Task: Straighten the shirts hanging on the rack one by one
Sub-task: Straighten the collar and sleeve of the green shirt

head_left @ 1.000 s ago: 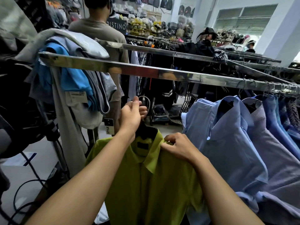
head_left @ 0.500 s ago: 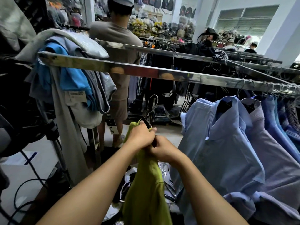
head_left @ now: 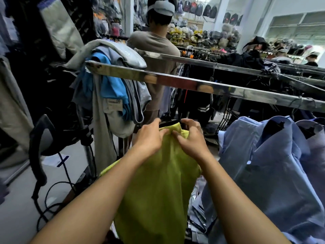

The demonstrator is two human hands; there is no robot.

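Delta vs a second ago: the green shirt (head_left: 163, 182) was facing me, collar showing, left hand up on the hanger hook and right hand on the shoulder. Half a second ago it was turned edge-on with both hands bunched at the top. Now it shows a broad plain face with no collar in sight, so I read this as the back

Hands now: left hand (head_left: 149, 138) and right hand (head_left: 191, 140) are side by side at the top edge, both closed on the fabric, fingers pinching it just beside the black hanger (head_left: 168, 123), which pokes out between them. Hook not visible; can't tell which hand, if either, carries it

Shirt location: off the rail (head_left: 193, 83), held below and nearer than it, in the gap between the draped clothes pile (head_left: 112, 81) at the rail's left end and the blue shirts (head_left: 263, 164) hanging on the right

Meaning for the task: my guess is this one is mid-straighten, with the neck or shoulders being reseated on the hanger. It isn't rehung yet, so it doesn't count as done. The blue shirts look crumpled and are probably next

Risk: fabric slips off the hanger while both hands work the cloth
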